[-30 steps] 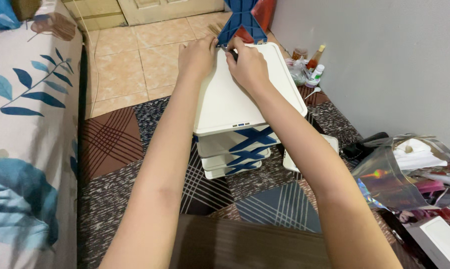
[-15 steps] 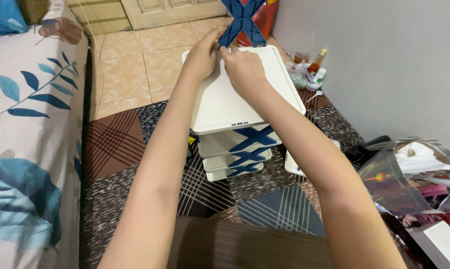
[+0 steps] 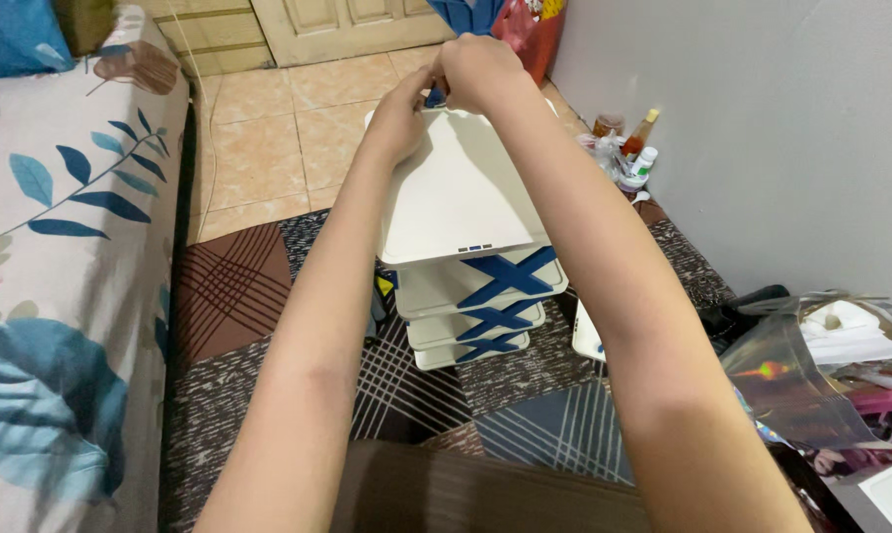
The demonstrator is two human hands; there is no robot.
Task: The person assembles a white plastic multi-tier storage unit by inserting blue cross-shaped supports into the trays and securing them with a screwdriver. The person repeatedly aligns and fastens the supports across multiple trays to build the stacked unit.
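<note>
Bed [image 3: 61, 247]: seen along the left edge, covered by a sheet printed with blue leaves.
Rug [image 3: 268, 326]: spread on the floor beside the bed, patterned in brown, grey and blue patches with crossing lines; the drawer unit is carried on it.
Tiled floor [image 3: 268, 118]: beige tiles are shown beyond the rug, up to a pale door.
Drawer unit [image 3: 461, 197]: a white plastic stack with a flat top is placed in the middle of the rug; three drawer fronts with blue crossed bands are seen below the top panel.
Clear plastic sheet [image 3: 791, 385]: held crumpled at the right, over a clutter of small items near the wall.
Left hand [image 3: 401, 114]: laid on the far left part of the unit's top, fingers curled at the rear edge; what is pinched there cannot be told.
Right hand [image 3: 475, 69]: clenched just beside the left hand, at the far edge of the top, where a small blue piece is partly hidden beneath it.
Bottles [image 3: 633, 148]: small ones are grouped by the grey wall, to the right of the unit.
</note>
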